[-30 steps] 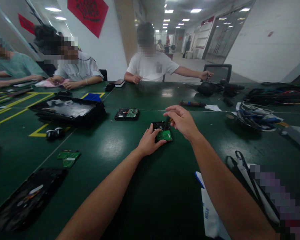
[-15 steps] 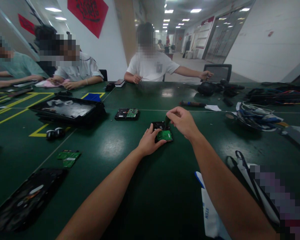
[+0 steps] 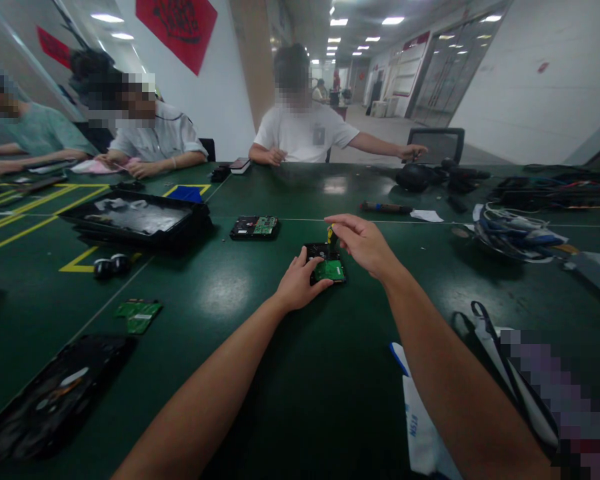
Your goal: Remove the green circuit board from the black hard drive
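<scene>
A black hard drive [image 3: 325, 261] with a green circuit board on top lies on the dark green table [image 3: 240, 307] in front of me. My left hand [image 3: 297, 283] rests on its near left edge, fingers curled against it, holding it still. My right hand [image 3: 363, 244] hovers over the drive's far right side, fingers pinched round a small screwdriver [image 3: 331, 235] with a yellow and dark handle that stands upright on the drive.
A second hard drive [image 3: 255, 227] lies farther back. A black tray [image 3: 135, 217] sits left, loose green circuit boards [image 3: 139, 315] near left, another black tray [image 3: 55, 393] at the bottom left. Cables [image 3: 515, 233] are right, a lanyard [image 3: 490, 340] near right. Three people sit across.
My right hand has turned the screwdriver between its fingers and shifted slightly; the handle's yellow part now shows. The left hand and the drive have not moved.
</scene>
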